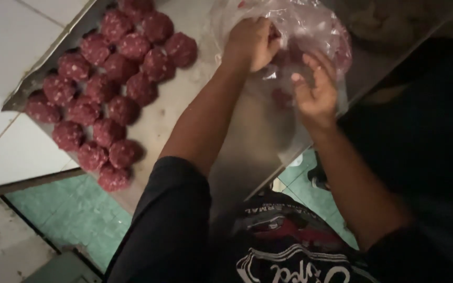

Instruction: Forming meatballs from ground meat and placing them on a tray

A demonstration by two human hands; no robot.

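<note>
Nearest the camera is the person's dark T-shirt with a pale printed design, and below it a green tiled floor shows past the edge of the steel table. Both bare forearms run up from the black sleeves across that worn metal surface.

The right hand hovers with palm open and fingers spread, its fingertips just at the lower side of a clear plastic bag; it grips nothing that can be seen, though it may be brushing the film. A little farther on, the left hand is curled closed, its fingers bunched on the bag's edge or reaching into its mouth; which of the two cannot be told through the crumpled plastic. The bag lies on the table's far right part, and through it red minced meat speckled with white fat shows, with a small lump of the same meat under the film near the right hand.

To the left, well apart from both hands, about twenty round raw meatballs sit in close rows on the table, running from its near edge towards the far corner. Beyond them the table meets a wall of white tiles
</note>
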